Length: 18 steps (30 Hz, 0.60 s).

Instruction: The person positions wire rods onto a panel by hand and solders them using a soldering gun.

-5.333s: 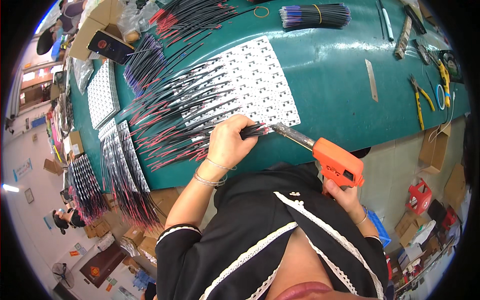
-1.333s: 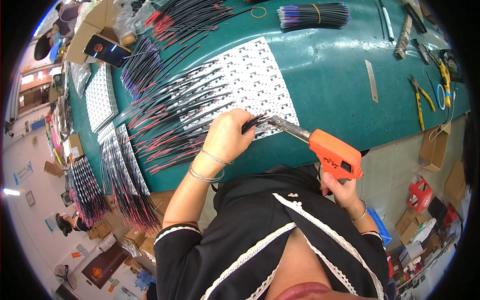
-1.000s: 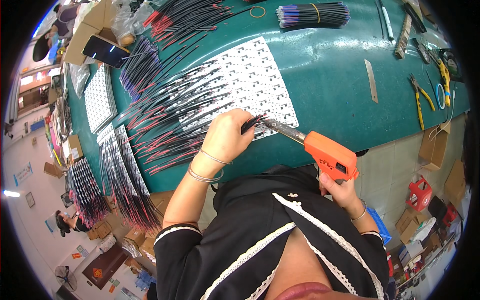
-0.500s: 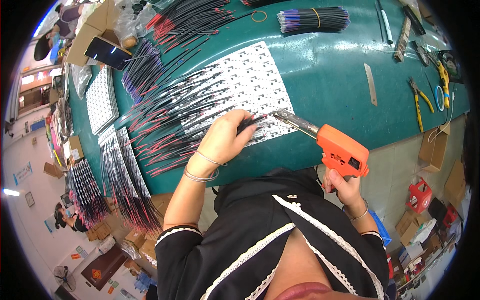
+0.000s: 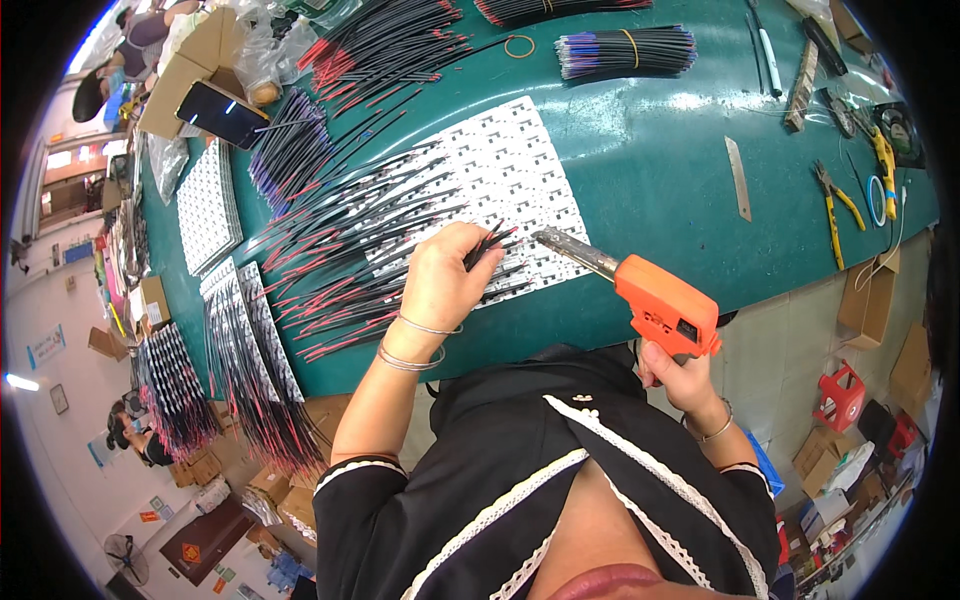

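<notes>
Head view: the right hand (image 5: 683, 372) wraps the handle of an orange soldering gun (image 5: 655, 305), grip clamped tight. Its long axis slants up-left, metal tip toward the white panel (image 5: 520, 170) on the green desk (image 5: 650, 170). The left hand (image 5: 445, 280) pinches black-and-red wires (image 5: 490, 243), fingers closed, just beside the tip.

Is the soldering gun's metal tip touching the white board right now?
No: the orange soldering gun in the right hand has its tip raised beside the white board.
</notes>
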Available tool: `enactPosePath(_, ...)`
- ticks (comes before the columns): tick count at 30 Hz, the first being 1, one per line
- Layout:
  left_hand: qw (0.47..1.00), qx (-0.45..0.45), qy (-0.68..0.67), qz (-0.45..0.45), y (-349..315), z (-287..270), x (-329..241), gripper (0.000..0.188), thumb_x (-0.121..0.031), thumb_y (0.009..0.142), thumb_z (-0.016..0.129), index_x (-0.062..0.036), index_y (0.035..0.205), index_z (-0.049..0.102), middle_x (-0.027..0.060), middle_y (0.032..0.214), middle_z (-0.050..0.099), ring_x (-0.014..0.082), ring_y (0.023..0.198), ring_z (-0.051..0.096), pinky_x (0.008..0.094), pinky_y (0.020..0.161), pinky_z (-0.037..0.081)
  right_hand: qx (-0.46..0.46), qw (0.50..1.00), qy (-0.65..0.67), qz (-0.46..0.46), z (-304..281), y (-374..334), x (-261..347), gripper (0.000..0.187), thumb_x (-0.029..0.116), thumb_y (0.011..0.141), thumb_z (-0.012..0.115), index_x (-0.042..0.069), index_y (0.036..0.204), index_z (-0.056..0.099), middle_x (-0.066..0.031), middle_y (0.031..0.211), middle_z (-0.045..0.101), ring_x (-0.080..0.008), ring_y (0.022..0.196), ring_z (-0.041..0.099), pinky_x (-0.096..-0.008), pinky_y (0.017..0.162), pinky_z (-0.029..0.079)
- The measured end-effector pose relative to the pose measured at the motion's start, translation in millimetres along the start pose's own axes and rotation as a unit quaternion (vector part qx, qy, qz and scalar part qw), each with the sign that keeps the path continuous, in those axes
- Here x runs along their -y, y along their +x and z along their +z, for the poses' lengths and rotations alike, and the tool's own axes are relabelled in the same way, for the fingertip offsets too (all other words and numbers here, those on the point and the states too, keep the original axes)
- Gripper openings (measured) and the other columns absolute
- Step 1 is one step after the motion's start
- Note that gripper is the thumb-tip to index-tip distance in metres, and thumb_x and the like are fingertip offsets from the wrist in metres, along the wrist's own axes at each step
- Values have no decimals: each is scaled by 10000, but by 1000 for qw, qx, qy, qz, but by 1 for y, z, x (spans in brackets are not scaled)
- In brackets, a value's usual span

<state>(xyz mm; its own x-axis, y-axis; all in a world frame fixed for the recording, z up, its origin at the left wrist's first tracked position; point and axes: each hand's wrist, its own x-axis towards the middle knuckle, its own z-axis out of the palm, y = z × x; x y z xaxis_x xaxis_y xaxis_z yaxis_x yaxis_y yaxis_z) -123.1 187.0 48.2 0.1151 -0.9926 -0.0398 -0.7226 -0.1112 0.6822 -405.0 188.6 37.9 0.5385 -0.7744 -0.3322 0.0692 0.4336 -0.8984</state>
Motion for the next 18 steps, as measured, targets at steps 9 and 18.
enactPosePath(9, 999, 21, 1, -44, 0, -2, -10, 94, -82, 712, 626, -12, 754, 580, 131, 638, 581, 296, 544, 563, 345, 519, 442, -4, 1000, -20, 24, 0, 1, 0, 318, 87, 800, 586, -24, 1079, 479, -44, 711, 541, -69, 488, 482, -201, 418, 418)
enactPosePath(18, 997, 22, 50, -58, 3, 4, -7, 89, -115, 702, 620, -33, 710, 586, 124, 605, 581, 290, 534, 566, 349, 503, 441, -6, 999, -21, 45, 5, 2, 1, 350, 115, 799, 599, -27, 1092, 470, -45, 754, 537, -63, 491, 482, -200, 413, 416)
